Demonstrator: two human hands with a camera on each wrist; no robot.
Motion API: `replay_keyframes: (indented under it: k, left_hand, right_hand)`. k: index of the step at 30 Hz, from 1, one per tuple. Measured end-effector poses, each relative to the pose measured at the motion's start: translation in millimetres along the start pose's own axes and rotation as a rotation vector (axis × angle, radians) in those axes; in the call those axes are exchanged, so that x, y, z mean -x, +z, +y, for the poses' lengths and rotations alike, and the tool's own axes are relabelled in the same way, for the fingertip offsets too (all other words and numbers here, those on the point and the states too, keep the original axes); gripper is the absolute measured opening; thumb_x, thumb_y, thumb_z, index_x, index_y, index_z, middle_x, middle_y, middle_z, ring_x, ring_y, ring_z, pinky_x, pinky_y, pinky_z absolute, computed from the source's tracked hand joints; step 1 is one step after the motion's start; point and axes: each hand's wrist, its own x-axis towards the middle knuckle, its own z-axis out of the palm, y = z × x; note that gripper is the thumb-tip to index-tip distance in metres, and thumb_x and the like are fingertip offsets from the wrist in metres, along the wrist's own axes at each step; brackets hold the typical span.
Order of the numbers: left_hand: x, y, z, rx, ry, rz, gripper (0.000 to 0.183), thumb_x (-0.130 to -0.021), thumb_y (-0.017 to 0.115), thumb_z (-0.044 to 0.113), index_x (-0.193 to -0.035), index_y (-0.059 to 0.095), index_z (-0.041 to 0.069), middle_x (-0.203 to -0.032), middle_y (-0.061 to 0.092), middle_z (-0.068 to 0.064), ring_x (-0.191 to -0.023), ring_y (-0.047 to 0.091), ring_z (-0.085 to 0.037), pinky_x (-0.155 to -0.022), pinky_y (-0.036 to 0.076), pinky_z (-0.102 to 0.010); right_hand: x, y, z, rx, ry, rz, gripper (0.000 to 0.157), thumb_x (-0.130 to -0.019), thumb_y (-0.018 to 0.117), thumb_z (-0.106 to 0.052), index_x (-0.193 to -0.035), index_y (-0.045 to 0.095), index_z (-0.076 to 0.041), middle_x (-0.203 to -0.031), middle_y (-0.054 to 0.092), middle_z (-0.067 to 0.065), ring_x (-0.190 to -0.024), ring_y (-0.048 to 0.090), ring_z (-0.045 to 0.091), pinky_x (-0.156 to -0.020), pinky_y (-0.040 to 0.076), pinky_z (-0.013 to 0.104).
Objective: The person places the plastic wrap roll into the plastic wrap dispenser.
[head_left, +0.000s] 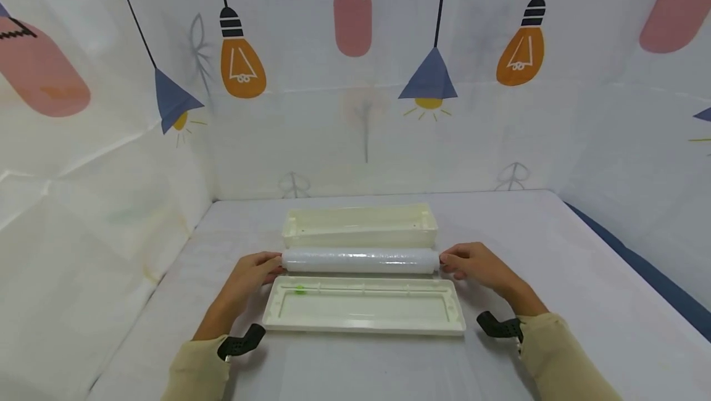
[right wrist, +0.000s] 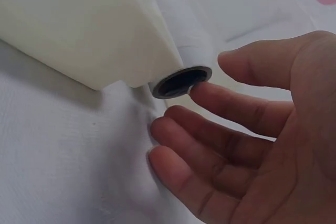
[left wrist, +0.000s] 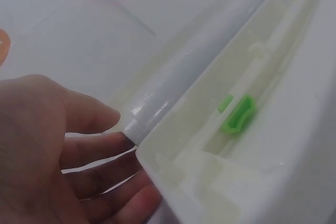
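Observation:
A roll of clear plastic film lies crosswise between a pale cream box behind it and the box's long lid in front. My left hand is at the roll's left end, its index fingertip touching the end and the thumb just beside it. At the other end is my right hand. The right wrist view shows its index fingertip at the rim of the hollow core, while the thumb stands apart from the roll. A small green slider sits on the lid's rail near the left end.
The white-covered table extends around the box parts. A white sheet printed with lamps hangs behind and at both sides. Black wrist mounts stick out from the sleeves close to the lid's two ends.

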Motion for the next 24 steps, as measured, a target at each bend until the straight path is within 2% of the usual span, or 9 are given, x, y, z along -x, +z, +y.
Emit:
replay_keyframes:
  k: [8, 14, 24]
  left_hand:
    - [-1.1, -0.3, -1.0, -0.029, -0.010, 0.008, 0.039, -0.102, 0.059, 0.023, -0.126, 0.063, -0.007, -0.117, 0.069, -0.017, -0.107, 0.065, -0.026, -0.094, 0.054, -0.040]
    - [-1.4, -1.2, -3.5, -0.051, -0.036, 0.007, 0.038, -0.102, 0.059, 0.022, -0.127, 0.064, -0.006, -0.117, 0.069, -0.016, -0.107, 0.065, -0.025, -0.094, 0.053, -0.041]
    - [-4.2, -2.1, -3.6, -0.057, -0.038, -0.006, 0.039, -0.102, 0.059, 0.026, -0.126, 0.063, -0.005, -0.119, 0.068, -0.016, -0.107, 0.064, -0.025, -0.094, 0.053, -0.041]
  right_hand:
    - [-0.2, 2.2, 0.5, -0.001, -0.034, -0.028, 0.037, -0.102, 0.062, -0.029, -0.117, 0.070, 0.003, -0.112, 0.071, 0.012, -0.103, 0.065, 0.024, -0.081, 0.056, 0.036]
    - [-0.5, 6.5, -2.2, 0.009, -0.003, -0.016, 0.035, -0.099, 0.065, -0.028, -0.115, 0.071, 0.002, -0.114, 0.070, 0.012, -0.103, 0.065, 0.023, -0.082, 0.056, 0.037]
    - [-0.7, 8.1, -7.4, 0.012, 0.012, -0.012, 0.034, -0.098, 0.067, -0.029, -0.113, 0.072, 0.000, -0.113, 0.070, 0.010, -0.098, 0.065, 0.023, -0.080, 0.055, 0.036]
